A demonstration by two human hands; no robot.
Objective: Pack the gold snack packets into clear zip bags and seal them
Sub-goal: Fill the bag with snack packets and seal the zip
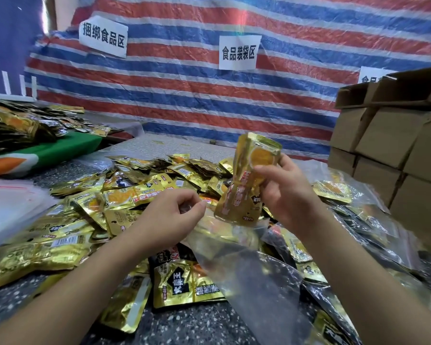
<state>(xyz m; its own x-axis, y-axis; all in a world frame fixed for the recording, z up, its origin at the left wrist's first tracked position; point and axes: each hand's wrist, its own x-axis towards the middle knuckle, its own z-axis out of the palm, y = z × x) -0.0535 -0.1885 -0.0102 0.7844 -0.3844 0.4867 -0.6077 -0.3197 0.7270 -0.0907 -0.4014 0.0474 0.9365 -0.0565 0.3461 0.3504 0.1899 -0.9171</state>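
From the head camera, the right hand [288,192] was up above the pile, fingers and thumb curled round a small stack of gold snack packets [246,179], held upright and tilted a little to the left. The left hand [169,220] sat lower and nearer the middle, thumb and forefinger pinched together on the top edge of a clear zip bag [249,277]. The bag hung down from that pinch and lay across the heap, its mouth just under the held packets; whether it was open could not be told.

All around, loose packets [90,220] covered the speckled table [189,324]. More clear bags [373,227] with packets inside lay to the right, beside stacked cardboard boxes [393,145]. A striped tarp [209,95] with paper signs [239,52] hung behind.
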